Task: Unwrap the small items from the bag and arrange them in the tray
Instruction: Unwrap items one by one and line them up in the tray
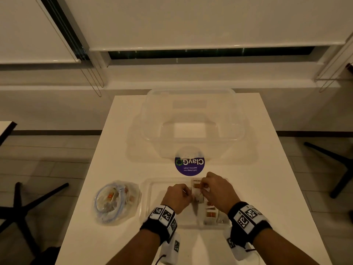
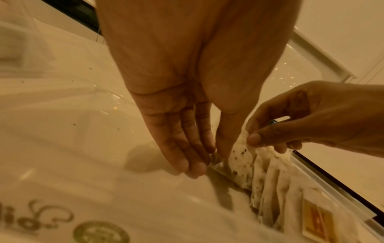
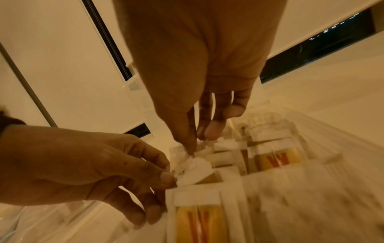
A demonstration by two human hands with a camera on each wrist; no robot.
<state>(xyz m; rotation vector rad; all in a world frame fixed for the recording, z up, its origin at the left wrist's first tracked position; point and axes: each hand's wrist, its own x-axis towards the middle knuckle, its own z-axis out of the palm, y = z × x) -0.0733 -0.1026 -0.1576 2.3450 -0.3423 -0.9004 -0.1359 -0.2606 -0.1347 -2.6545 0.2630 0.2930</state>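
Unwrapping a sachet over the tray

Left hand point(image 1: 178, 195) and right hand point(image 1: 214, 190) pinch one sachet point(image 1: 198, 197) above the tray point(image 1: 152, 188), likely to tear its wrapper.

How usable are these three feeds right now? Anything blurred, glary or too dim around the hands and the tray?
Head view: dim, warm cast, wide-angle bend at the edges; the clear tray is faint, the hands sharp enough. Left wrist view: left hand clear, motion blur across the bottom, specks of glare on the plastic. Right wrist view: right hand readable, the sachets at the lower right smeared.
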